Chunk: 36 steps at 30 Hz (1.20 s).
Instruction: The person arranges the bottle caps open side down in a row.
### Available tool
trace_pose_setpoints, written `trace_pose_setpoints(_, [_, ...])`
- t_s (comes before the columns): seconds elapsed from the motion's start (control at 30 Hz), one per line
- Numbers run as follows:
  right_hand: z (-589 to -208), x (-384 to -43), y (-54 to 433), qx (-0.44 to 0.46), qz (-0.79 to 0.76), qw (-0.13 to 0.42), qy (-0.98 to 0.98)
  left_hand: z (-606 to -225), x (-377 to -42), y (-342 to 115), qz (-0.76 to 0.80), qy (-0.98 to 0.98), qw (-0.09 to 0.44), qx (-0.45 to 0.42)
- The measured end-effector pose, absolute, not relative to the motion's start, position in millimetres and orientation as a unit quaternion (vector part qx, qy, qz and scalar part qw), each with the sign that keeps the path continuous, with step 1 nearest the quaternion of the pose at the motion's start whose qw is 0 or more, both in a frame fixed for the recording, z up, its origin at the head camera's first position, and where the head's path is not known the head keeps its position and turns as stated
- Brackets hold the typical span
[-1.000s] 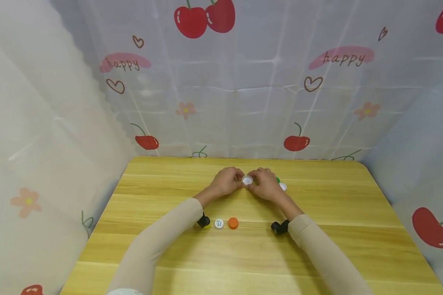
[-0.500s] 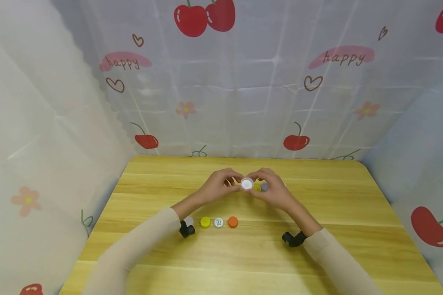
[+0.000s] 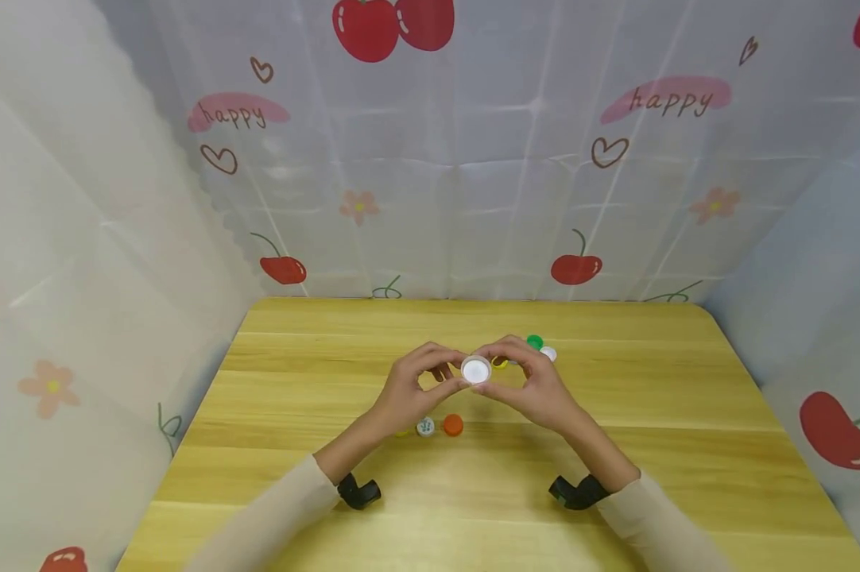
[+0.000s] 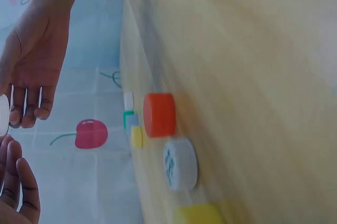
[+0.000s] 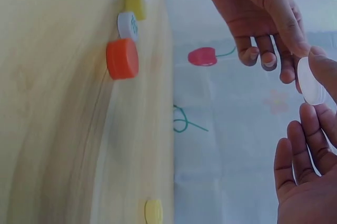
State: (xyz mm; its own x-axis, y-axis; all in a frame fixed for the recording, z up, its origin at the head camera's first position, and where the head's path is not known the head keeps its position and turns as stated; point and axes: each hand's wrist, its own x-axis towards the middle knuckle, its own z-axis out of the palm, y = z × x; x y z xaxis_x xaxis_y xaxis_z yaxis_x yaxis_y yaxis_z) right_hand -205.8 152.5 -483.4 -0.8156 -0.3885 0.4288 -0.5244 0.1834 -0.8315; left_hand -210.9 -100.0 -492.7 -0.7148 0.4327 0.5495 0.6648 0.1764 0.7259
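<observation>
Head view: both hands [image 3: 405, 391] [image 3: 540, 389], loosely curved, pinch the white cap [image 3: 476, 371] between them above the table [image 3: 466, 508].

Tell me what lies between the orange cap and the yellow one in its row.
A printed white cap, seen in the left wrist view.

Head camera looks forward and down from above; nearer, sideways wrist views share the held white cap [image 5: 310, 82].
</observation>
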Motion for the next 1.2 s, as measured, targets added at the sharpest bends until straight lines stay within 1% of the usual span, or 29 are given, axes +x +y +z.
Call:
trace_pose_setpoints(0.1, [-485.6,-201.0,151.7,0.3,0.568,0.064,-0.764,-495.1,-204.7,-99.9,-0.536,-0.759,0.103,-0.355])
trace_pose_setpoints(0.2, [-487.6,-198.0,152.7,0.308,0.563,0.066,-0.764,-497.3,-201.1,-100.5,-0.549,-0.76,0.076,-0.339])
trace_pose_setpoints(0.3, [-488.6,-196.2,156.4,0.318,0.554,0.067,-0.766,-498.7,-199.9,-101.7,-0.564,-0.763,0.022,-0.314])
trace_pose_setpoints(0.43, [-490.3,-195.3,163.4,0.333,0.536,0.069,-0.773,-499.9,-199.6,-101.1,-0.59,-0.753,-0.07,-0.281])
trace_pose_setpoints(0.53, [-490.9,-195.6,166.5,0.343,0.523,0.067,-0.777,-499.8,-200.8,-99.6,-0.617,-0.733,-0.125,-0.256])
trace_pose_setpoints(0.63, [-490.8,-194.7,167.3,0.349,0.515,0.065,-0.781,-500.2,-202.1,-99.2,-0.643,-0.711,-0.171,-0.227])
trace_pose_setpoints(0.73, [-491.1,-192.9,167.0,0.348,0.512,0.058,-0.783,-501.1,-202.2,-100.1,-0.657,-0.696,-0.202,-0.207])
trace_pose_setpoints(0.83, [-492.4,-190.9,166.8,0.345,0.513,0.048,-0.784,-501.5,-201.2,-101.2,-0.657,-0.693,-0.217,-0.204])
trace_pose_setpoints(1.0, [-495.5,-189.6,166.5,0.341,0.51,0.043,-0.788,-498.5,-198.7,-101.3,-0.645,-0.701,-0.221,-0.21])
trace_pose_setpoints(1.2, [-502.0,-189.7,165.6,0.333,0.508,0.046,-0.793,-497.2,-196.9,-101.1,-0.626,-0.722,-0.201,-0.213])
